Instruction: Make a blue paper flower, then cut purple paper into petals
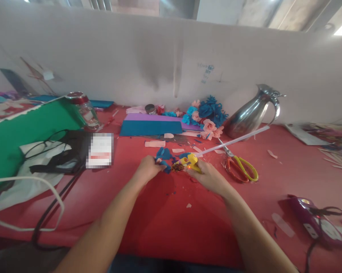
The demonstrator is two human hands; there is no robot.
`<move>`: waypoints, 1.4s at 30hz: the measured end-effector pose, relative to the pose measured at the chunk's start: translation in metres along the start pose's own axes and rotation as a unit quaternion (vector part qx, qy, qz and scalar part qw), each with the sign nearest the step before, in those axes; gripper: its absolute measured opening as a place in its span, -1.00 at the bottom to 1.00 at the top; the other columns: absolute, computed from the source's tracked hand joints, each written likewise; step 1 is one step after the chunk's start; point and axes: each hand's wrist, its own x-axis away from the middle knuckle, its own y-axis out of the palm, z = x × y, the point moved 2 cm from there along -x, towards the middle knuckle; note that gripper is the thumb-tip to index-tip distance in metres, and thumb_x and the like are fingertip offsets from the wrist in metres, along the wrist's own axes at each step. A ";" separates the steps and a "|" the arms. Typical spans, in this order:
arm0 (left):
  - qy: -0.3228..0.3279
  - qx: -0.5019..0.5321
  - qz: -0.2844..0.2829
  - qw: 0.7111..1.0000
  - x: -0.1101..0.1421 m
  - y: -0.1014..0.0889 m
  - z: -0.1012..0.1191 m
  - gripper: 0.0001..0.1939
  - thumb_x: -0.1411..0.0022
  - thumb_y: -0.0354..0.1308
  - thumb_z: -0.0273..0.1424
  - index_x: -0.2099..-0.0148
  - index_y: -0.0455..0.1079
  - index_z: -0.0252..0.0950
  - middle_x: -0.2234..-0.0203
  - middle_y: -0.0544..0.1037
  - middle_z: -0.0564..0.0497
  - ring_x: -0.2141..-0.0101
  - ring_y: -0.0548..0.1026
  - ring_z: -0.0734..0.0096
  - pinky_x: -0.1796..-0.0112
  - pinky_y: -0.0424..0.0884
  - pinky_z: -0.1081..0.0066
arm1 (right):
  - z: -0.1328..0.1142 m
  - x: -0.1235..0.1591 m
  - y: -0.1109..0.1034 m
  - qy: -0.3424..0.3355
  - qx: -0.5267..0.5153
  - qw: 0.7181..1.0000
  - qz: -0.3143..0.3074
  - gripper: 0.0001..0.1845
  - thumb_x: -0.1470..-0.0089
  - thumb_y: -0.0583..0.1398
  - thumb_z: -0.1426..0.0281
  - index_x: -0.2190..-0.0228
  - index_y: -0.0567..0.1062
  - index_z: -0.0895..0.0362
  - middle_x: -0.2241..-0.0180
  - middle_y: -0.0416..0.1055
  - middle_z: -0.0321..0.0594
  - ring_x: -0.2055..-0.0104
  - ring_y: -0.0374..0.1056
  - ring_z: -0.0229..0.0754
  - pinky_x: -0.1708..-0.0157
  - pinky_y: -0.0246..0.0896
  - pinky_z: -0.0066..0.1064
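Note:
My right hand (pixel 206 175) is wrapped round a yellow hot glue gun (pixel 191 161). A long clear glue stick (pixel 233 142) sticks out of its back, up and to the right, and a small red light glows on its body. The nozzle end points left, close to my left hand (pixel 148 169), beside a clump of brownish residue (pixel 177 167). Between my left fingers is a piece of blue paper (pixel 166 167), pinched at its edge. Another blue paper piece (pixel 163 153) lies just beyond those fingertips.
Scissors with orange and yellow handles (pixel 241 168) lie to the right. Behind are blue sheets (pixel 150 128), paper flowers (pixel 209 115) and a metal jug (pixel 249 112). Left are a glass jar (pixel 84 110), eyeglasses (pixel 47 144) and a white cable (pixel 58 199). A purple pouch (pixel 315 220) is at front right.

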 end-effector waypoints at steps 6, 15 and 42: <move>0.010 -0.040 -0.012 0.999 0.003 -0.001 0.004 -0.72 0.15 0.29 -0.38 0.68 0.23 -0.27 0.74 0.27 0.14 0.58 0.30 0.44 0.55 0.03 0.44 | 0.002 -0.001 0.000 0.013 0.045 0.999 -0.003 -0.78 -0.03 0.19 0.19 0.39 0.43 0.10 0.44 0.45 -0.20 0.39 0.37 -0.09 0.44 0.12 -0.39; -0.001 -0.023 -0.014 1.000 0.000 0.000 0.002 -0.79 0.19 0.32 -0.41 0.66 0.32 -0.28 0.70 0.38 0.08 0.53 0.40 0.33 0.52 0.10 0.43 | 0.002 -0.002 -0.002 0.006 0.020 1.000 0.018 -0.70 -0.01 0.17 0.14 0.56 0.32 0.08 0.54 0.38 -0.28 0.51 0.29 -0.17 0.53 0.02 -0.42; 0.015 0.099 -0.063 0.993 0.004 -0.003 0.002 -0.83 0.13 0.28 -0.34 0.41 0.50 -0.28 0.42 0.59 -0.03 0.30 0.50 0.18 0.24 0.29 0.32 | 0.093 -0.022 -0.077 0.225 0.140 0.952 0.156 -0.56 -0.08 0.05 0.07 0.47 0.50 0.15 0.61 0.46 -0.15 0.50 0.40 -0.12 0.48 0.17 -0.40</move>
